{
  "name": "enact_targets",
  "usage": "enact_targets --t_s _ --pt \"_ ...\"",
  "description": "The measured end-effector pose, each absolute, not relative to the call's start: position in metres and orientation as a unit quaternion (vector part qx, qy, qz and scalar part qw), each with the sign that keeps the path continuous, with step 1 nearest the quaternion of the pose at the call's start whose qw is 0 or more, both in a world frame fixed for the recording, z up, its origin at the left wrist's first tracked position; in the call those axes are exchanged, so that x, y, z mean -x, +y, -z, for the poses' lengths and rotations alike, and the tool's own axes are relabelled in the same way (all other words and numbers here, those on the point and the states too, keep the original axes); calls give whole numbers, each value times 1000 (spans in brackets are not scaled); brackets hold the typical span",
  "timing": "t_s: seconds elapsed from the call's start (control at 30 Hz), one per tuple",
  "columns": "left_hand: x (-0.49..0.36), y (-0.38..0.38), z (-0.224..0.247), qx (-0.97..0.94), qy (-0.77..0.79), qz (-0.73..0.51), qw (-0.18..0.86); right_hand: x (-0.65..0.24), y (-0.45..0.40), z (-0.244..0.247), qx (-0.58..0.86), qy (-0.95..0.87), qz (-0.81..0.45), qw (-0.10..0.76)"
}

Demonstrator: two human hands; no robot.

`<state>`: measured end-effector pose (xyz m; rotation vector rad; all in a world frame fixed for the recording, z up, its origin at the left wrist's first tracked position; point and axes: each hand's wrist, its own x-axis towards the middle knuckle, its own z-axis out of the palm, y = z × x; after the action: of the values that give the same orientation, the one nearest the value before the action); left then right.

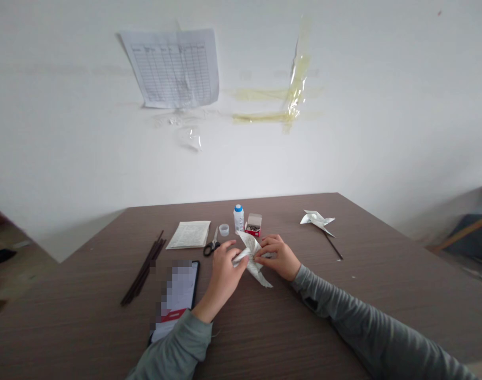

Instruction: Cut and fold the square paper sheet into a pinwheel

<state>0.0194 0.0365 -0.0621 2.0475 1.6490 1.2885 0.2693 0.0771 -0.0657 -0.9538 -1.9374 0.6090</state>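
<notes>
Between my two hands is a pinwheel (256,273) folded from printed paper, held above the dark table. My left hand (227,266) pinches its left side between thumb and fingers. Closed at the pinwheel's middle and right side is my right hand (279,257); whether a pin sits under its fingertips is too small to tell. Just behind the pinwheel stand a small red box (253,230) of metal pins, lid up, and a white bottle (239,219) with a blue cap. Black-handled scissors (212,246) lie beyond my left hand, beside a small clear cup (224,229).
A finished pinwheel on a dark stick (314,219) lies at the right of the table (383,264). Printed paper squares (189,234) and several dark sticks (143,272) are at the left. A phone (177,295) lies by my left forearm. The wall (241,169) borders the table's back.
</notes>
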Motion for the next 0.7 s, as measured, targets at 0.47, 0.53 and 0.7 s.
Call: enact_targets --t_s 0.47,0.53,0.7 --pt "-19 39 66 -698 555 -441 103 -265 72 66 426 -761 -235 430" --pt "-19 39 66 -697 556 -440 105 -264 70 65 433 -756 -234 431" --pt "-19 38 63 -698 557 -435 113 -262 67 62 462 -739 -235 430"
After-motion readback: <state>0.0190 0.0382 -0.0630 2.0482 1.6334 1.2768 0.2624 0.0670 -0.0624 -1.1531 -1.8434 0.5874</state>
